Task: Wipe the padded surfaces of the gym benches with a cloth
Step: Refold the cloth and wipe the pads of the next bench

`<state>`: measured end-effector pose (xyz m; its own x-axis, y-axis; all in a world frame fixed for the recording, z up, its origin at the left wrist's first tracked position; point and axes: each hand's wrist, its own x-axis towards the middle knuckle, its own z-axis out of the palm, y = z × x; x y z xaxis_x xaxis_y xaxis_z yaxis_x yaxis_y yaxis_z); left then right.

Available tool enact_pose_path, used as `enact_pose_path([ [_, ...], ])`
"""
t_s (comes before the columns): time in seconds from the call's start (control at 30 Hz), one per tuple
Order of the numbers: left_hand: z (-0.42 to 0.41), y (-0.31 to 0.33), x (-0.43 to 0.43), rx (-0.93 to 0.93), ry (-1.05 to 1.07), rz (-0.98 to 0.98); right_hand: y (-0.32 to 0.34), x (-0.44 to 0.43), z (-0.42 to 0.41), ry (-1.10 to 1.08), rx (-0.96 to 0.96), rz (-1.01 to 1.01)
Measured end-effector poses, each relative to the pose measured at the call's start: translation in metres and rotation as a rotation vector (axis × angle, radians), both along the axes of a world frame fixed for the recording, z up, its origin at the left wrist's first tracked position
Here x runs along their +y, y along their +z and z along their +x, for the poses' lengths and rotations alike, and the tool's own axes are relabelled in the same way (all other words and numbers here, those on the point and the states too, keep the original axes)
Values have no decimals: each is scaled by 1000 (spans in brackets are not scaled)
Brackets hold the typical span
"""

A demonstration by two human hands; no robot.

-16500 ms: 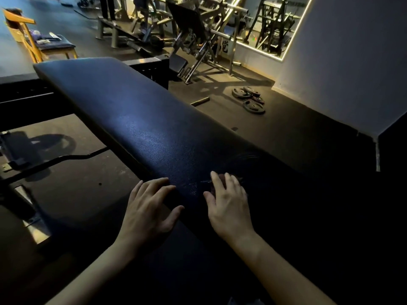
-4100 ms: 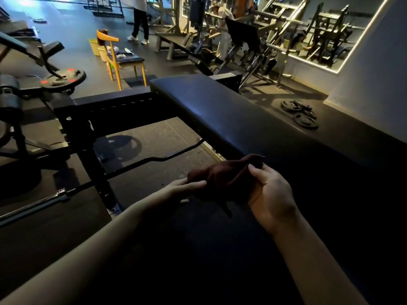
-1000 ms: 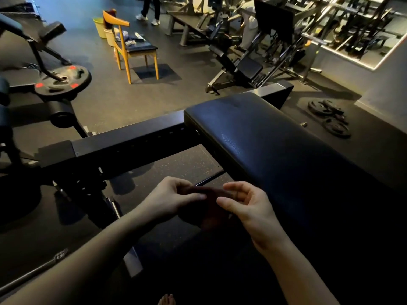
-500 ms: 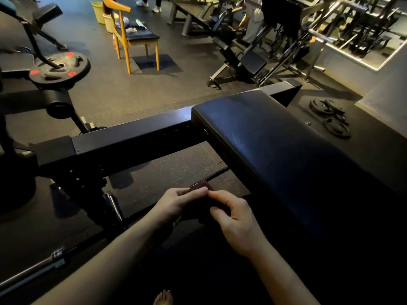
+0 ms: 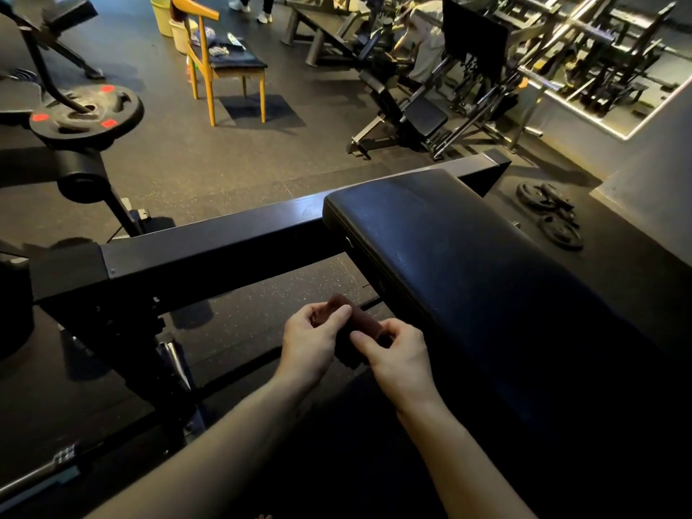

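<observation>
A long black padded bench (image 5: 468, 264) runs from the centre toward the lower right. Just left of its near edge, both hands hold a small dark reddish-brown cloth (image 5: 365, 321), bunched and folded small. My left hand (image 5: 312, 340) pinches the cloth's left end between thumb and fingers. My right hand (image 5: 397, 355) grips its right end. The cloth is off the pad, in the air beside the bench's side. Much of the cloth is hidden by my fingers.
A black steel beam (image 5: 209, 249) crosses behind the hands to the bench's far end. A weight plate (image 5: 88, 116) on a machine is at the left, a wooden chair (image 5: 221, 61) beyond, loose plates (image 5: 550, 215) on the floor at right, and a person's legs at the top.
Since a second ago my hands have kept folding the cloth smaller beside the bench, and my view has moved along toward the bench's far end. Much earlier the hands rested flat on the pad.
</observation>
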<state>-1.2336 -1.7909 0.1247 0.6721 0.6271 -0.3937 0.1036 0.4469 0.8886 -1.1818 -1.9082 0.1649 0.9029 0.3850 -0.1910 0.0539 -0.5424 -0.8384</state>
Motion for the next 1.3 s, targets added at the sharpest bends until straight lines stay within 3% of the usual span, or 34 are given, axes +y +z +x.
enact_pose_path([
  [0.1,24,0,30,-75,27,-74,22,-8,24,308,-136,-173],
  [0.23,69,3,78,-83,78,129,37,2,88,379,-866,-441],
  [0.3,96,-1,92,-61,118,277,28,19,116,401,-1015,-586],
  [0.4,122,-10,95,-14,221,444,8,27,137,440,-1052,-659],
  [0.53,122,-21,52,-147,331,450,-3,27,140,393,-1071,-521],
  [0.73,103,-25,30,-195,166,634,-4,30,137,397,-1058,-520],
  [0.83,113,-23,46,-192,163,603,-5,29,138,394,-1055,-516],
  [1.1,150,-25,69,-48,493,384,-6,30,138,375,-1043,-495],
  [1.17,153,-24,70,-17,506,439,-6,31,137,375,-1037,-500],
  [1.3,127,-35,12,-138,387,488,-6,29,139,383,-1020,-505],
])
